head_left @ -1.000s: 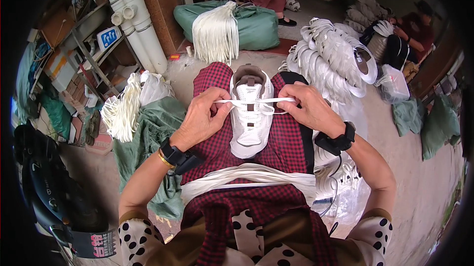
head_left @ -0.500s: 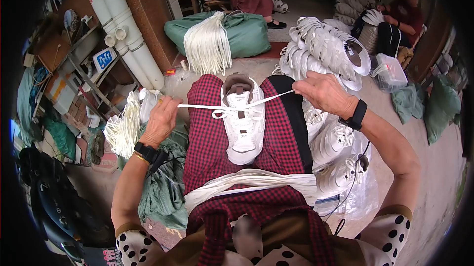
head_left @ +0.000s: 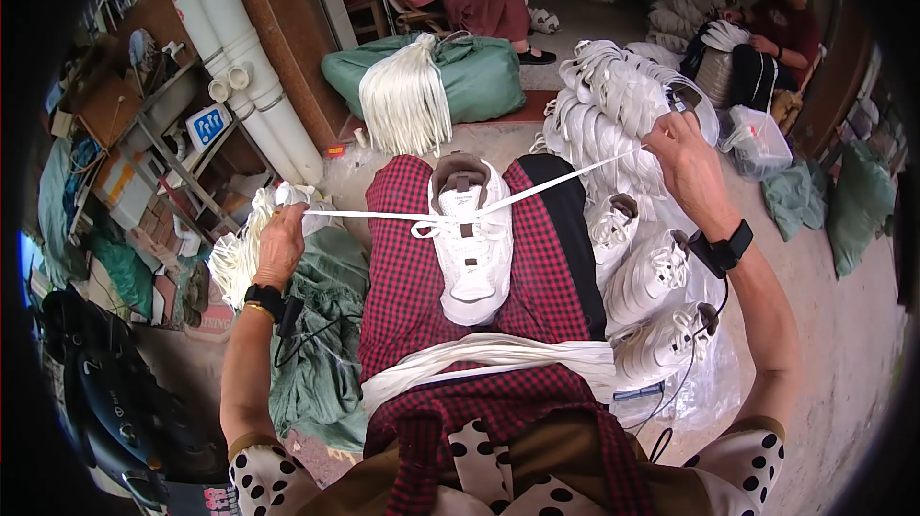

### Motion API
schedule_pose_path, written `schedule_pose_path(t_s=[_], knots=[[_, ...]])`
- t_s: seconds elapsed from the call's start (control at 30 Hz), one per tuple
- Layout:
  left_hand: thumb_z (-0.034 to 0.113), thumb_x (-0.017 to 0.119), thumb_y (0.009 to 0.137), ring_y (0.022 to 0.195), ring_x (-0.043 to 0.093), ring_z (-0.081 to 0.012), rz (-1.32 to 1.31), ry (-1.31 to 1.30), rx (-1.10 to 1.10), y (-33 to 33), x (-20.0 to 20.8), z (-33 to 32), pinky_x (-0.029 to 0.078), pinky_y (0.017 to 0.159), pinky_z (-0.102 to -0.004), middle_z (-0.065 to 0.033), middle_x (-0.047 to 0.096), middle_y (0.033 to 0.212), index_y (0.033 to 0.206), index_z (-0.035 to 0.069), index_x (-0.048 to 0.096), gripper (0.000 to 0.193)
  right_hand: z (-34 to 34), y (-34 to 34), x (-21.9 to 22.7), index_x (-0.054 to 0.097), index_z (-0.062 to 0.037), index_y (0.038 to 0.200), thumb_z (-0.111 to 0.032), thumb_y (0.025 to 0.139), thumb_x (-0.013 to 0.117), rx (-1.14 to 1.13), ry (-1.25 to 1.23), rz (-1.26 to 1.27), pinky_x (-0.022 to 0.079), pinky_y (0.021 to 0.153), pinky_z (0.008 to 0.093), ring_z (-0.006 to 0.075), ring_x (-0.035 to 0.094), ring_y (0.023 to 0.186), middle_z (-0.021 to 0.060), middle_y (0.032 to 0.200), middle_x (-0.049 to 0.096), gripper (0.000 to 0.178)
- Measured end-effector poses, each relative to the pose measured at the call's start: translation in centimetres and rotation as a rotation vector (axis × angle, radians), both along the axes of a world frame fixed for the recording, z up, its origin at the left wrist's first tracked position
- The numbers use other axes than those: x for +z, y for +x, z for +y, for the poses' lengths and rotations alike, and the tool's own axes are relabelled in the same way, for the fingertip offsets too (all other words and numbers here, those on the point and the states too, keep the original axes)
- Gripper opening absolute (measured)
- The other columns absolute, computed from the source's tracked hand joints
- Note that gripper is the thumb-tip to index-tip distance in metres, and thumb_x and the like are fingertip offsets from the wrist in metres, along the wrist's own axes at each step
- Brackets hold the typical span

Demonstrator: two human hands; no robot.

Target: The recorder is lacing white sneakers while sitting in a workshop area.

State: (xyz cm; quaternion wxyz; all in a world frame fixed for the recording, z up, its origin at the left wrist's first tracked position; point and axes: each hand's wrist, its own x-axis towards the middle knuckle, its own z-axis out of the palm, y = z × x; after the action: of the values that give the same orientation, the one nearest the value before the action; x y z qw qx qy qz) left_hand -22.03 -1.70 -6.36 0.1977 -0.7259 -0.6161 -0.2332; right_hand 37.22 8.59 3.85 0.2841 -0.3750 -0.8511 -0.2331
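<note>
A white sneaker (head_left: 472,272) rests on my lap between my knees, toe toward me, over a red-and-black checked apron (head_left: 407,276). Its white shoelace (head_left: 565,178) is strung through the eyelets, and both ends stretch out taut to either side. My left hand (head_left: 282,240) pinches the left end, out past my left knee. Higher up, my right hand (head_left: 686,163) grips the other end in front of the pile of shoe parts. A loop of lace shows at the shoe's left side. Across my lap, nearer me, lies a bundle of loose white laces (head_left: 479,355).
Several white sneakers (head_left: 647,286) stand in a row at my right. Stacked white shoe parts (head_left: 604,85) rise behind them. Ahead, a green sack (head_left: 489,80) carries a hank of white laces (head_left: 407,99). Two other people sit farther back. Shelving (head_left: 158,152) stands at left.
My hands have moved farther apart, the left outward and slightly down, the right outward and up. More lace is drawn out on both sides of the shoe.
</note>
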Motion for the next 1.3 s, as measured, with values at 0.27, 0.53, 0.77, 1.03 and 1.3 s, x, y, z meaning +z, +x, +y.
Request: schedule_pose_path(t_s=[0.27,0.53,0.77,1.03,1.3], knots=[[-0.004,0.062,0.083,0.096,0.059,-0.0345,-0.156,0.079,-0.067,7.1,1.6,3.0,0.05,0.083,-0.0413,-0.0167,0.058,0.105,0.108,0.003,0.07,0.027,-2.9,-7.6,-2.9,0.071,-0.0044,0.101,0.002,0.086,0.066,0.349,-0.239,0.784,0.048,0.059,0.0254,0.0144,0.064,0.073,0.0075,0.09,0.069,0.017],[-0.004,0.062,0.082,0.08,0.06,-0.0302,-0.37,-0.159,-0.52,20.2,6.5,4.4,0.048,0.075,-0.0379,-0.0137,0.061,0.084,0.099,0.001,0.072,0.02,-0.8,-13.6,-7.3,0.073,-0.002,0.094,-0.008,0.087,0.073,0.635,-0.839,0.908,0.045,0.055,0.0207,0.0043,0.058,0.066,0.0007,0.084,0.065,0.009],[-0.004,0.064,0.08,0.072,0.061,-0.0222,-0.359,-0.276,-0.595,22.4,5.4,5.4,0.047,0.062,-0.0325,-0.0115,0.06,0.079,0.093,-0.002,0.07,0.014,-1.4,-14.8,-8.0,0.071,-0.0011,0.091,-0.006,0.085,0.074,0.653,-0.906,0.842,0.04,0.052,0.0188,0.0005,0.049,0.059,-0.0025,0.075,0.06,0.007],[-0.004,0.065,0.079,0.065,0.058,-0.017,-0.475,-0.314,-0.585,22.7,5.3,5.1,0.045,0.058,-0.0307,-0.0093,0.06,0.079,0.092,-0.001,0.071,0.015,-1.2,-14.7,-8.1,0.069,-0.0004,0.088,-0.002,0.084,0.072,0.633,-0.966,0.859,0.043,0.056,0.018,-0.0004,0.05,0.064,-0.0042,0.075,0.061,0.005],[-0.002,0.064,0.077,0.067,0.061,-0.0232,-0.512,-0.346,-0.576,22.8,5.5,4.9,0.048,0.062,-0.034,-0.0133,0.062,0.078,0.09,-0.003,0.071,0.014,-1.2,-14.6,-7.7,0.066,-0.0021,0.086,-0.003,0.084,0.073,0.6,-1.063,0.826,0.046,0.063,0.0188,0.0011,0.054,0.068,-0.0054,0.078,0.062,0.008]])
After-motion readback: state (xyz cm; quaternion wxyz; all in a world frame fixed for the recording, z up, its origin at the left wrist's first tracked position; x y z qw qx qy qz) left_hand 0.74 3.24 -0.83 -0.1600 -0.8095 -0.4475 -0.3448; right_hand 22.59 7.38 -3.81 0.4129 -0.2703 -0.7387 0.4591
